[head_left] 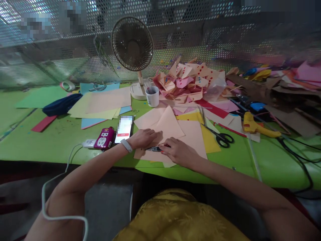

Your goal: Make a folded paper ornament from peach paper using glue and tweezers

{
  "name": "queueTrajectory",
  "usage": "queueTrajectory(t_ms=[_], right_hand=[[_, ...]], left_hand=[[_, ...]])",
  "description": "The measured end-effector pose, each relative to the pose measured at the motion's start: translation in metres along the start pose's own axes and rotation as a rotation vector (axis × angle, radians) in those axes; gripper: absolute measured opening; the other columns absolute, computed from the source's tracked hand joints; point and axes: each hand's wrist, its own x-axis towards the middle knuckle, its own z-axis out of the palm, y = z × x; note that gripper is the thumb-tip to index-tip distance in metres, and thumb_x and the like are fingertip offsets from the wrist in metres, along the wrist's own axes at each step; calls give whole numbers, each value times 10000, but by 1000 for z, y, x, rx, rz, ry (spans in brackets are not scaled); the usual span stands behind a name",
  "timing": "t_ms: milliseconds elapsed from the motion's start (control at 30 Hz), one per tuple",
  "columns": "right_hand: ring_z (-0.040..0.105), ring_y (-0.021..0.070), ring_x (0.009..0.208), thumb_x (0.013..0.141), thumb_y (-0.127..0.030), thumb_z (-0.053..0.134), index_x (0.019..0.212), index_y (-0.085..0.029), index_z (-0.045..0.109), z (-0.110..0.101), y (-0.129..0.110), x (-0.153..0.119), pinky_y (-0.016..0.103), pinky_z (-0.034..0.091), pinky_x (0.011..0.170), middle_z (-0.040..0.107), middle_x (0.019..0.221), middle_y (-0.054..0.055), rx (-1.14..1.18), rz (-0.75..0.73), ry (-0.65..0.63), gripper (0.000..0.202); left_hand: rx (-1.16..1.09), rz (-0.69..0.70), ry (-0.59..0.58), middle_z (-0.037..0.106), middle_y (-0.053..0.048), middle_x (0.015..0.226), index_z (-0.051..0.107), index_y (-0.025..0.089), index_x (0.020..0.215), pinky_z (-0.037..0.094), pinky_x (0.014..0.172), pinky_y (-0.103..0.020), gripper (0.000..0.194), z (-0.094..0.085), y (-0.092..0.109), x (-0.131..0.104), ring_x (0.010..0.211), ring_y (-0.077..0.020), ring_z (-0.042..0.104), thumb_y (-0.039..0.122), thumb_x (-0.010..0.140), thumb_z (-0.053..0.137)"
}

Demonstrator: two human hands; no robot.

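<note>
My left hand [145, 138] lies with its fingers stretched out on a folded pale pink sheet of paper [168, 124], near its lower left edge. Close beside it, my right hand [178, 151] is closed round one end of a small dark-and-metal utility knife [154, 148]. The knife points left, low over the paper; whether its blade touches the sheet is hidden. Under the folded sheet is a larger pink sheet [194, 134], with yellow paper [212, 143] showing at its right. Black-handled scissors [223, 139] rest on the right of these sheets.
A phone [124, 129] and a purple power adapter [104, 139] with a white cable are at left. Behind stand a fan [132, 45] and a white cup [152, 97], beside heaped paper pieces [187, 82]. A yellow glue gun [258, 126] lies right. The table edge [120, 164] is close.
</note>
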Motion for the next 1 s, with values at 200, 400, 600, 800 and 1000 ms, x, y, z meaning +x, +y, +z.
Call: queueTrajectory(t_ms=[200, 400, 600, 800, 1000], right_hand=[[542, 216, 925, 975, -297, 482, 1176, -191, 630, -11, -6, -7, 342, 482, 790, 611, 994, 96, 57, -115, -4, 271], [585, 203, 905, 961, -266, 513, 1203, -175, 646, -31, 32, -63, 329, 517, 780, 653, 993, 101, 68, 171, 233, 291], [619, 244, 955, 972, -380, 469, 1186, -231, 669, -52, 94, -140, 374, 533, 780, 665, 1005, 91, -98, 609, 322, 329], [614, 268, 1018, 968, -416, 424, 1195, -237, 668, -53, 131, -181, 403, 499, 875, 661, 1069, 100, -233, 815, 279, 379], [595, 308, 1058, 932, -422, 472, 1140, -219, 694, -43, 144, -189, 434, 479, 874, 657, 1113, 119, -288, 877, 199, 366]], left_hand=[[46, 10, 18, 662, -103, 1019, 313, 155, 1437, 500, 674, -322, 511, 1, -1, -2, 910, -230, 634, 173, 941, 434], [6, -87, 208, 646, -58, 831, 591, 183, 1191, 484, 639, -289, 282, -4, 2, -4, 751, -180, 617, 203, 975, 410], [-191, -291, 326, 626, -131, 1129, 569, 172, 1259, 508, 829, -409, 571, -14, 12, -4, 1016, -283, 601, 580, 860, 572], [-447, -443, 121, 613, -113, 1075, 579, 164, 1262, 502, 767, -378, 759, -27, 1, 8, 881, -259, 624, 657, 695, 686], [-688, -484, 18, 635, -42, 852, 541, 160, 1250, 478, 658, -315, 761, -26, -11, 15, 740, -213, 608, 597, 654, 724]])
